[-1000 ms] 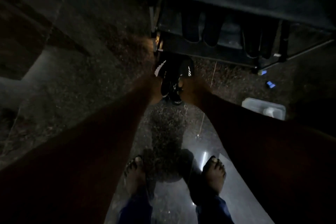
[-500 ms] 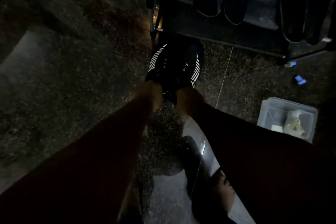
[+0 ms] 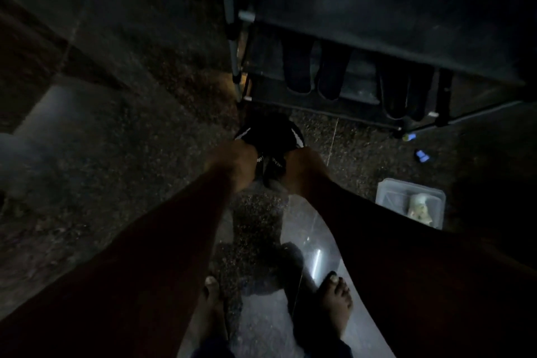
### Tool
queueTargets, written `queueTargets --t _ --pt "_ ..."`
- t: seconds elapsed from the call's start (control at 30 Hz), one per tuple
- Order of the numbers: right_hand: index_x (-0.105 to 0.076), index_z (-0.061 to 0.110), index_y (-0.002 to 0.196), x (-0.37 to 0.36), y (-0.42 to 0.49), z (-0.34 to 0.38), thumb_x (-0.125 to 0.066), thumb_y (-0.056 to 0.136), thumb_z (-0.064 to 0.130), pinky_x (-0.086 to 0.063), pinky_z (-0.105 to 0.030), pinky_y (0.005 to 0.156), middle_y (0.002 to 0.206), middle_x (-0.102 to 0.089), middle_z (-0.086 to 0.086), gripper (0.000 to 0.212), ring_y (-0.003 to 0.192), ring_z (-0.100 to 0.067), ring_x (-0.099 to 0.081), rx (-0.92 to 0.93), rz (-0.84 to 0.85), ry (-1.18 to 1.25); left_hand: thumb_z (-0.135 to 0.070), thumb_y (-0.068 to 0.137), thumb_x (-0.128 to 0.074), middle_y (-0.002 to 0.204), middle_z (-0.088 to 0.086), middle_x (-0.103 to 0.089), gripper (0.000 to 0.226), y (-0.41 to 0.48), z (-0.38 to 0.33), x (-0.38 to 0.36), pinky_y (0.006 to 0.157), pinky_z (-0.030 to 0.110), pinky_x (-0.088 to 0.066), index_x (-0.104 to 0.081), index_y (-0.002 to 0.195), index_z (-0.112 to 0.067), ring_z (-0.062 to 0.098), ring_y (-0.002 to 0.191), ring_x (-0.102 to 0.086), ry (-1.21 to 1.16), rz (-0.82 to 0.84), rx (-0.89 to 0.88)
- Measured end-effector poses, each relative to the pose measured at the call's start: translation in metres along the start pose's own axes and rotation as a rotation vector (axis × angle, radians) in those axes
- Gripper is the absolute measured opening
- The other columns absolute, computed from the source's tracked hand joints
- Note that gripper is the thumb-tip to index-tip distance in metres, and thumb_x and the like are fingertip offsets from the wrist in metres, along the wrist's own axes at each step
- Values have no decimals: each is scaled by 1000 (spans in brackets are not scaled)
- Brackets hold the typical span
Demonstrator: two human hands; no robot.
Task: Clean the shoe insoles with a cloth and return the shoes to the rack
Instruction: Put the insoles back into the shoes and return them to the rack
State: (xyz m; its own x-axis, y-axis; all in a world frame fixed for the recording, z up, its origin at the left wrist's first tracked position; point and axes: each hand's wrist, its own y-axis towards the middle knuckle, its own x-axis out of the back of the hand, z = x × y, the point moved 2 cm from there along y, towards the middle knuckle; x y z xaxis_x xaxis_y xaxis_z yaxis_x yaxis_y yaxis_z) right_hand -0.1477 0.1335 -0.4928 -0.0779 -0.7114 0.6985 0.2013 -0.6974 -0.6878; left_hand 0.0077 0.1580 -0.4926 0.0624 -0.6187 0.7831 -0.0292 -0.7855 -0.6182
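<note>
A pair of black shoes (image 3: 268, 132) with white side stripes sits between both hands, toes pointing far toward the rack (image 3: 377, 14), just near of its lowest shelf by the left post. The left hand (image 3: 232, 164) grips the left shoe's near end and the right hand (image 3: 302, 171) the right shoe's. The fingers curl down over the openings, but the dark hides their tips, and I cannot tell whether the shoes touch the floor (image 3: 116, 154). To the right lies a clear container (image 3: 386, 192) holding a pale crumpled lump (image 3: 418, 208).
</note>
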Motion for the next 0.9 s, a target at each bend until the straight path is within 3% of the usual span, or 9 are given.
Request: queueTargets --t 0.13,0.23,0.4,0.5,0.7,0.9 --pt "-67 14 125 62 -46 15 -79 86 41 -56 -38 96 128 -67 -13 50 119 -34 -64 9 -19 68 -41 94 -67 133 15 -65 42 -43 -2 72 95 39 -53 -68 125 -12 35 117 -65 14 -24 -28" --pt "-63 10 131 106 -83 27 -78 86 44 -49 -32 89 132 -65 -14 59 119 -32 -63 48 -68 85 -41 92 -69 138 17 -61 49 -79 -3 121 94 37 -52 -65 130 -10 35 116 -65 -4 -46 -38" --pt "-65 11 128 183 -152 49 -77 86 35 -50 -30 87 131 -65 -15 50 117 -35 -65 83 -165 76 -23 96 -61 120 10 -70 35 -134 -3 200 94 32 -53 -66 127 -8 29 112 -66 9 -78 -69" --pt "-68 13 126 218 -189 58 -76 85 37 -57 -38 95 131 -66 -16 48 118 -37 -65 94 -172 43 -25 95 -63 125 11 -69 39 -168 -9 241 99 36 -53 -66 131 -10 31 116 -66 61 -96 -69" --pt "-70 13 123 271 -254 70 -76 82 42 -55 -36 92 125 -69 -15 51 116 -34 -66 114 -171 -1 -30 91 -63 123 15 -70 34 -233 -27 307 93 40 -54 -72 118 -11 35 113 -67 180 -166 -69" --pt "-74 19 113 310 -304 86 -74 71 51 -58 -34 91 117 -73 -10 53 110 -31 -69 175 -199 -23 -27 88 -62 114 15 -71 32 -290 -30 366 90 38 -54 -73 112 -9 35 107 -68 110 -227 -154"
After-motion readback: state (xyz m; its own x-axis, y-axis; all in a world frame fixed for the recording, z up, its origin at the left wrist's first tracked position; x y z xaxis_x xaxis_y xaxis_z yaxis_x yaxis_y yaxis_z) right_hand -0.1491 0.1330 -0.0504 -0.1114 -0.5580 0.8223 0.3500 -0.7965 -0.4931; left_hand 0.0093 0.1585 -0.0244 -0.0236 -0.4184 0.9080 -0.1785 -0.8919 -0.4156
